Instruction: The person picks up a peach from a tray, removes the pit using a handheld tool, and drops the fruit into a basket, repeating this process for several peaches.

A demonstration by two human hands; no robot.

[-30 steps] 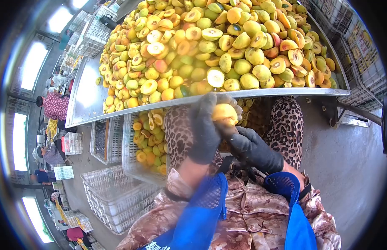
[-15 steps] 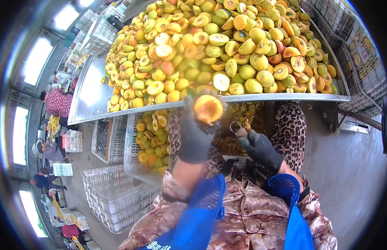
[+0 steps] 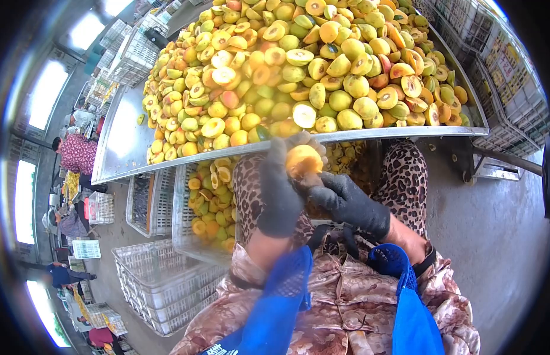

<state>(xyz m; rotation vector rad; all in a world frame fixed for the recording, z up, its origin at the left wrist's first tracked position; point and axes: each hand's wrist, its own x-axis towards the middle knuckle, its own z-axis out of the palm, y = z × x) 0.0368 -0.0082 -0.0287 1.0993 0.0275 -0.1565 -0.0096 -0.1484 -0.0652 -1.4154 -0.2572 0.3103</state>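
In my left hand (image 3: 277, 195), in a dark glove, a yellow-orange peach half (image 3: 303, 161) is gripped just below the table's front edge. My right hand (image 3: 359, 206), also gloved, is closed with its fingertips against the lower right of the fruit. The metal loop tool it held a moment earlier is mostly hidden at the fingertips. Above both hands, a big heap of halved peaches (image 3: 346, 77) covers the metal table (image 3: 124, 130). Fruit scraps (image 3: 352, 151) lie between my knees, beneath the table edge.
Left of my legs stands a crate of peach halves (image 3: 213, 204), beside stacked white crates (image 3: 162, 290). More crates (image 3: 503, 100) rise at the right. A metal bar (image 3: 512, 158) juts out at the right. Several people work along the far left, one in a red patterned top (image 3: 79, 155).
My right hand has moved up and left to the peach half, bringing the loop tool against it. My left hand has tilted the fruit and shifted slightly right. The view has shifted slightly.
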